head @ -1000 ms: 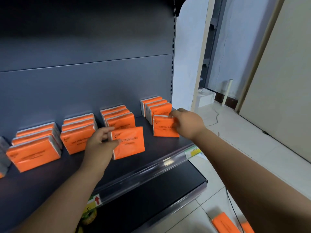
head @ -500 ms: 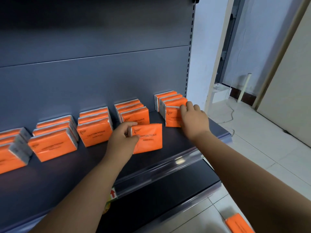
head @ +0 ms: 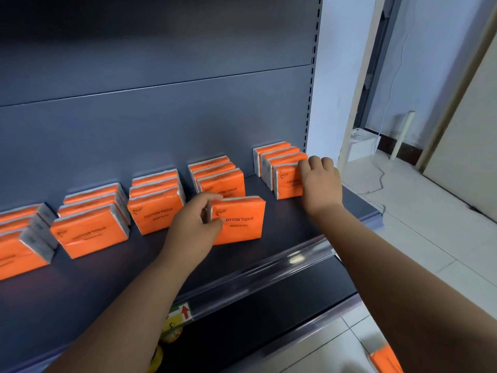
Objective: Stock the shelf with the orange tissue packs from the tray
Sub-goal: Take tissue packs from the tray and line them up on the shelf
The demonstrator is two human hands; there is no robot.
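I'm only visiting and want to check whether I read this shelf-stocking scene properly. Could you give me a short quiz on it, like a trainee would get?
1. True or false: the left hand grips an orange plastic-wrapped tissue pack by its left end.
2. The right hand curls its fingers over the front pack of which row on the dark grey metal shelf? A the rightmost; B the leftmost; C a middle one.
3. Which two words are printed large on the pack fronts?
Key: 1 true; 2 A; 3 COTTON TISSUE.
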